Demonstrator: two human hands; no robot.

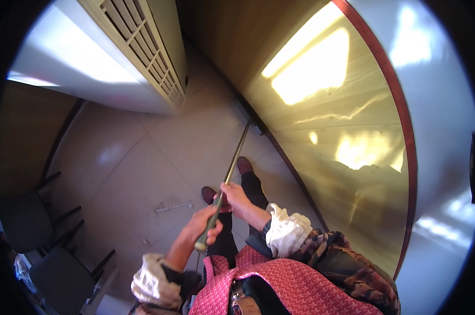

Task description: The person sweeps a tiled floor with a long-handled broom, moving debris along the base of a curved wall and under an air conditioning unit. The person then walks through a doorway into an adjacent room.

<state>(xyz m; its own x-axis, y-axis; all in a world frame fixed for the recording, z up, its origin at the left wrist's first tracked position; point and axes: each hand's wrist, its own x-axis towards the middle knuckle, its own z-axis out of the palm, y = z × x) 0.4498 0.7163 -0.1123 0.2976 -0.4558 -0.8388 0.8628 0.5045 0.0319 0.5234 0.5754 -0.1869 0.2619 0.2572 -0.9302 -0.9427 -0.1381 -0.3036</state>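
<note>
My left hand [200,225] is wrapped around the green grip of a long metal pole [237,157], near its butt end. Farther up, my right hand [236,199] holds the same pole where the grip meets the metal shaft. The pole slants away from me to the foot of the wood-panelled wall [339,126]. A dark, flat head [257,128] shows there against the skirting, too small and dim to tell its kind. On the tiled floor [123,157], left of my shoes, lies a thin white strip [173,207] with dark debris beside it.
A white floor-standing cabinet with louvred vents, likely an air conditioner [143,51], stands at upper left. Two dark chairs [62,271] with legs sticking out are at lower left. A small pale scrap [145,241] lies on the floor. Dark skirting [284,157] edges the wall.
</note>
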